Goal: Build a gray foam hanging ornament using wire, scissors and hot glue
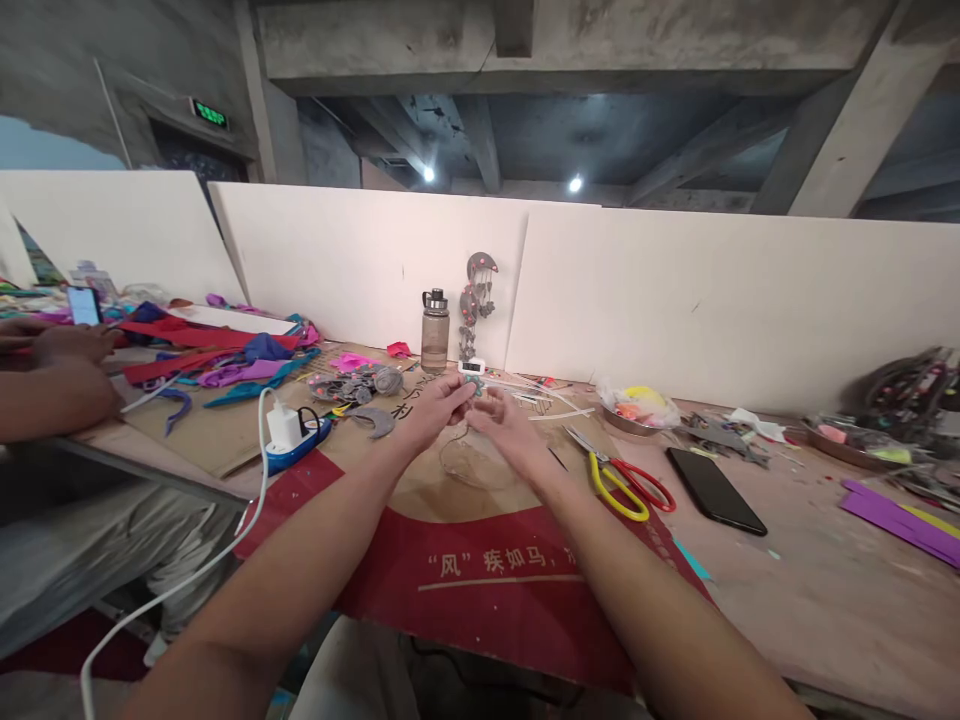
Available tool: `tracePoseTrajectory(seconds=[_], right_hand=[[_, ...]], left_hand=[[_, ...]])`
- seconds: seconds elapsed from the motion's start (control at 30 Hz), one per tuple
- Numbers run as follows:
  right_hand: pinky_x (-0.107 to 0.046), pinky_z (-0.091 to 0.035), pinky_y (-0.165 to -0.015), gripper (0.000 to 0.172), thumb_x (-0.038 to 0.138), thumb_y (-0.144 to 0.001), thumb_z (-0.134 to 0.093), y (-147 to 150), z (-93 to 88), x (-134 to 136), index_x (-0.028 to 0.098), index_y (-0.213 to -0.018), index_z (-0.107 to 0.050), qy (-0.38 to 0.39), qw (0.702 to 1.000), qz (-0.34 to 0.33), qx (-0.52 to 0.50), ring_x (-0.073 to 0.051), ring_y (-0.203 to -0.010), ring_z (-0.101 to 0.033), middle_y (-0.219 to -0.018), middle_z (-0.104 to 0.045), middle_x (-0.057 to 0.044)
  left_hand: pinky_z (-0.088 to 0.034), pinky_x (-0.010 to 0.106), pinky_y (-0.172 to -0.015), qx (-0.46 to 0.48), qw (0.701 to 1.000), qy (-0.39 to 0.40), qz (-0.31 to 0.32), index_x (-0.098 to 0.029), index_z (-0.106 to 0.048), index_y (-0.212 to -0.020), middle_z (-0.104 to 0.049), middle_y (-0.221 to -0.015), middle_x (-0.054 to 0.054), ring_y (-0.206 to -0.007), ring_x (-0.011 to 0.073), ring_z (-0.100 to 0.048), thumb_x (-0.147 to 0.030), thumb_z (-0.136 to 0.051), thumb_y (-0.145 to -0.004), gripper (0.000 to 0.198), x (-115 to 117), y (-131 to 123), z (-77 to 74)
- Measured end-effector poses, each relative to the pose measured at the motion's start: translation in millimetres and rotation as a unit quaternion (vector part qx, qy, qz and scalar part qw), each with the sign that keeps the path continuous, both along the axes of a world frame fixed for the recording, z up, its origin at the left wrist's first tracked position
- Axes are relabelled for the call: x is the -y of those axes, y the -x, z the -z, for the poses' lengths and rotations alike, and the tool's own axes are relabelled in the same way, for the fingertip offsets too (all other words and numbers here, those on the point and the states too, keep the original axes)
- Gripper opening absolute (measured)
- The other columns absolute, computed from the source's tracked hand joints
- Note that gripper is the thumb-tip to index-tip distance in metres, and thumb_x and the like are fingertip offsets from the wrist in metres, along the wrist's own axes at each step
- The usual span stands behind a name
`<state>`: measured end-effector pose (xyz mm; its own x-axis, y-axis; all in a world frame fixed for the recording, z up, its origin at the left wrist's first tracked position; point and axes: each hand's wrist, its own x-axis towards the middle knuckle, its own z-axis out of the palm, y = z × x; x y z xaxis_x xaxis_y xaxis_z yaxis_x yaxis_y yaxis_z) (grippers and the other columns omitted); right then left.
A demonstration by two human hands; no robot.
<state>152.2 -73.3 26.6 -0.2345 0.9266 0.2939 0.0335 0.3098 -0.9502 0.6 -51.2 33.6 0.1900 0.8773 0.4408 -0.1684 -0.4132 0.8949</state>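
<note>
My left hand [442,408] pinches a small greenish flower-shaped piece [473,384] between thumb and fingers, above the middle of the board. Right beside it is my right hand [504,422], fingers bent together close under the piece. Whatever lies between those fingertips is too small to make out. A thin dark thread or wire [448,470] hangs below the hands and curls in a loose loop over the brown paper. To the right lie scissors [619,485] with one yellow and one red handle, blades slightly apart. A grey crescent shape [373,421] rests left of my left hand.
A water bottle [435,335] and a grey moon-shaped hanging ornament [478,300] are by the white partition. A phone [716,490] lies right; a blue power strip [298,447] with a white cable stands left. Another person's hand [71,350] is at far left, near coloured cloth strips [202,350].
</note>
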Motion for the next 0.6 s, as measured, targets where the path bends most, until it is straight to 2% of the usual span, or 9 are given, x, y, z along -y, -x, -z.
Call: tracePoseTrajectory(seconds=[0.07,0.13,0.2,0.3,0.4,0.53,0.6], right_hand=[[-0.033,-0.049,-0.067,0.055,0.048,-0.072,-0.068,15.8,7.0,-5.7,0.02,-0.116,-0.052,0.035,0.999,-0.012,0.027,-0.017,-0.071,-0.062,-0.094,-0.067,-0.006],[-0.03,-0.044,-0.062,0.036,0.05,-0.075,-0.062,18.2,10.5,-9.8,0.018,-0.093,-0.062,-0.014,0.997,0.025,0.07,-0.015,-0.062,-0.055,-0.076,-0.064,-0.002],[-0.029,-0.04,-0.064,0.031,0.048,-0.077,-0.058,10.3,10.3,-11.6,0.018,-0.075,-0.063,-0.074,0.991,0.064,0.088,-0.014,-0.063,-0.052,-0.068,-0.061,0.0],[-0.027,-0.037,-0.063,0.029,0.046,-0.077,-0.058,-6.4,6.4,-9.7,0.018,-0.072,-0.064,-0.09,0.988,0.108,0.071,-0.013,-0.062,-0.048,-0.065,-0.059,0.001],[-0.026,-0.034,-0.058,0.029,0.046,-0.075,-0.059,-15.5,5.6,-5.9,0.018,-0.07,-0.064,-0.082,0.986,0.135,0.057,-0.012,-0.058,-0.043,-0.06,-0.055,0.003],[-0.025,-0.035,-0.054,0.027,0.045,-0.073,-0.061,-17.2,11.3,-6.2,0.019,-0.069,-0.064,-0.049,0.989,0.132,0.046,-0.011,-0.053,-0.041,-0.058,-0.052,0.004],[-0.026,-0.038,-0.054,0.026,0.045,-0.071,-0.063,-17.1,13.0,-8.3,0.019,-0.07,-0.064,-0.023,0.992,0.121,0.009,-0.011,-0.052,-0.043,-0.058,-0.053,0.004]], left_hand=[[-0.027,0.017,-0.042,-0.004,1.0,0.007,-0.003,-0.016,-0.048,-0.068,-0.047,-0.056,-0.005,-0.044,0.0035,-0.037,-0.048,-0.068,-0.076,0.038,1.0,-1.3,1.3],[-0.023,0.017,-0.041,0.014,0.999,0.028,-0.021,-0.016,-0.047,-0.067,-0.045,-0.054,-0.006,-0.042,0.0028,-0.034,-0.048,-0.068,-0.075,0.039,-0.4,0.7,1.5],[-0.017,0.017,-0.039,0.031,0.997,0.055,-0.031,-0.016,-0.046,-0.067,-0.043,-0.053,-0.006,-0.04,0.0021,-0.031,-0.047,-0.069,-0.074,0.039,-3.1,3.1,1.5],[-0.013,0.017,-0.038,0.037,0.995,0.091,-0.009,-0.017,-0.044,-0.066,-0.041,-0.051,-0.007,-0.038,0.0015,-0.027,-0.044,-0.071,-0.072,0.038,-6.3,3.5,2.5],[-0.013,0.017,-0.038,0.048,0.994,0.096,0.013,-0.017,-0.044,-0.066,-0.041,-0.051,-0.007,-0.037,0.0013,-0.028,-0.041,-0.072,-0.073,0.038,-6.3,0.9,4.8],[-0.017,0.016,-0.039,0.057,0.994,0.098,0.002,-0.017,-0.046,-0.067,-0.045,-0.052,-0.005,-0.039,0.0024,-0.033,-0.04,-0.072,-0.074,0.036,-4.4,-1.3,7.5],[-0.019,0.017,-0.039,0.046,0.994,0.103,-0.008,-0.016,-0.048,-0.066,-0.047,-0.054,-0.004,-0.04,0.0031,-0.035,-0.04,-0.072,-0.074,0.035,-4.8,-1.1,8.8]])
